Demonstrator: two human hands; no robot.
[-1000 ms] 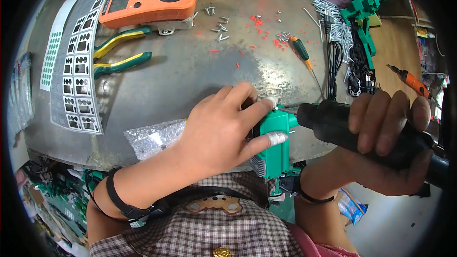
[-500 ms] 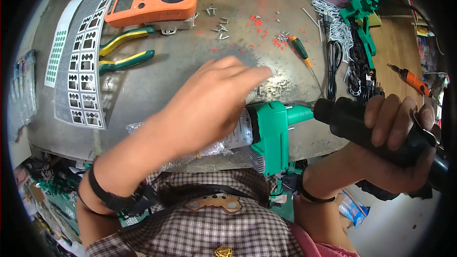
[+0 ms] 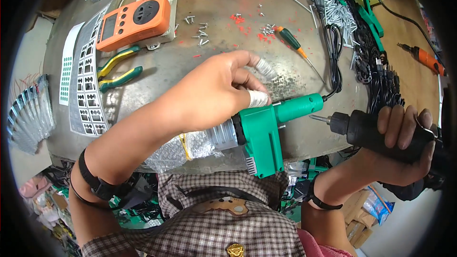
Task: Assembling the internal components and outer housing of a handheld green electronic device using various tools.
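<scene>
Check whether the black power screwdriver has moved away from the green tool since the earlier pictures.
Yes. The black power screwdriver in the right hand has drawn back rightward; its bit now shows clear of the green tool.

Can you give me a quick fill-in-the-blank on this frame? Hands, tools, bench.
1. The right hand grips a black power ____ with its bit aimed at the green tool.
2. The left hand rests on top of the green tool, two fingertips wrapped in white ____.
3. The meter at the far left of the bench is ____ in colour.
4. Beside the meter lie green-and-yellow-handled ____.

Missing words: screwdriver; tape; orange; pliers
</scene>
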